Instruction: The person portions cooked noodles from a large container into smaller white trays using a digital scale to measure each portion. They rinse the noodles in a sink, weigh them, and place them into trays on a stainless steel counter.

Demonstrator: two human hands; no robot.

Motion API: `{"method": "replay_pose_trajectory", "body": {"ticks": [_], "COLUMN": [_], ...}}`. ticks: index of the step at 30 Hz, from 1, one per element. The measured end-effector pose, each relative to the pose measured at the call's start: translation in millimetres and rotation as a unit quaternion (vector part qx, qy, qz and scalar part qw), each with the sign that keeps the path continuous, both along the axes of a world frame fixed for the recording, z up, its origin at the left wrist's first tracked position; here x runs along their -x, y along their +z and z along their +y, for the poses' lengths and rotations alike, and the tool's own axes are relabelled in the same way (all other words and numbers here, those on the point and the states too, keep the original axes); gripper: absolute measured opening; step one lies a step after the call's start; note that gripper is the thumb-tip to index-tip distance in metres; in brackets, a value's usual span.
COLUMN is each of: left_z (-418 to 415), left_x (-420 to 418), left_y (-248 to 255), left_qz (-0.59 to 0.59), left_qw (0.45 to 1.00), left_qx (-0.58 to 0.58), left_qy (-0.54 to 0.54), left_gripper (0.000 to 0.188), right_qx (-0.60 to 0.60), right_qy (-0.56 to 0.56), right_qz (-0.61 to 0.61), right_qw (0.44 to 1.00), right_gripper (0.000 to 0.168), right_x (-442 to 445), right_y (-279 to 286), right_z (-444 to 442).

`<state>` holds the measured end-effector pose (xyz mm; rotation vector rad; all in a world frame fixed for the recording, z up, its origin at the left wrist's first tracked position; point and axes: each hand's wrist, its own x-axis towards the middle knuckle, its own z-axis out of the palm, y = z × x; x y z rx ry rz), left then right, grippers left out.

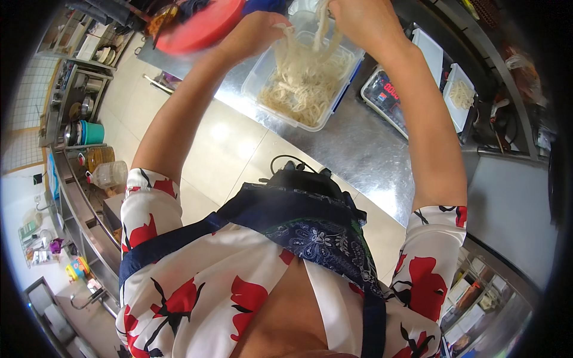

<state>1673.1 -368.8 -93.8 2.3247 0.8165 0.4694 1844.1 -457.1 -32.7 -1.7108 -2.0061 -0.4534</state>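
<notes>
A clear plastic container (309, 125) of pale noodles (304, 87) sits on a stainless steel table (313, 147) in front of me. At its left rear corner, my left hand (262, 33) pinches a bundle of strands that runs down into the heap. Noodles also hang from my right hand (365, 22), raised over the container's back right side. The picture's top edge cuts off part of that hand. Right of the container lies a digital scale (380, 91) with a red lit display, partly covered by my right forearm.
A red round tub or lid (201, 29) is at the table's back left. White trays stand beyond my right arm; one tray (456, 114) holds a small portion of noodles. Shelves with pots and a turquoise bucket (93, 133) line the left. Tiled floor (201, 138) borders the table.
</notes>
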Motion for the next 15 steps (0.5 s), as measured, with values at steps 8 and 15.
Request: {"method": "replay_pose_trajectory", "body": {"ticks": [8, 15], "left_z": [2, -1], "left_x": [-1, -4], "left_y": [-4, -1], "left_qz": [-0.009, -0.079], "left_qw": [1.000, 0.991], "left_qx": [0.001, 0.103], "left_qy": [-0.003, -0.019], "left_gripper": [0.024, 0.030], "right_qx": [-0.041, 0.093], "right_qy": [0.080, 0.111], "right_qz": [0.232, 0.316], "right_qw": [0.968, 0.938], "right_gripper": [0.016, 0.016], "right_x": [8, 14], "right_y": [30, 45], "right_z": [-5, -7]}}
